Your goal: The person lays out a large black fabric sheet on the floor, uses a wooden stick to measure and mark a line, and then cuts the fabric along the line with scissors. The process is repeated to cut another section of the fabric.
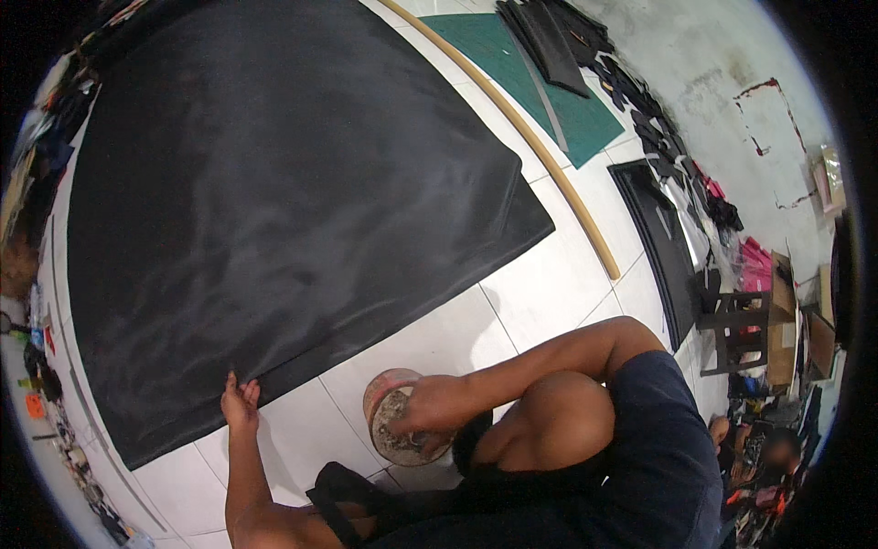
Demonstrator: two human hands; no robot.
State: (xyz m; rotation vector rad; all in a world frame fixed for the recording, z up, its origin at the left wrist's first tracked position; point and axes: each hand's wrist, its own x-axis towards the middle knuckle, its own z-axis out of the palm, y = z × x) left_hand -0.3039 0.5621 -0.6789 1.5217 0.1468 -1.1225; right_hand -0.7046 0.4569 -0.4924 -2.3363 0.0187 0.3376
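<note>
A large black sheet [274,183] with a slight sheen, like fabric or vinyl, lies spread over the floor. My left hand [240,401] is at its near edge, fingers apart, the fingertips touching the sheet. Right of it, a round tub [380,416] with a crusted, stained rim stands on the tiles close to my body. My right hand [437,404] reaches over the tub and into it. The fingers there are mostly hidden, so I cannot see what they hold, if anything. My bent right knee is beside that arm.
White floor tiles [540,284] surround the sheet. A long tan pole or roll [549,165] runs along its right side, curved by the lens. Beyond are a green mat [585,128], folded black material [544,50], a black panel [654,247] and a dark stool [739,334]. Clutter lines both walls.
</note>
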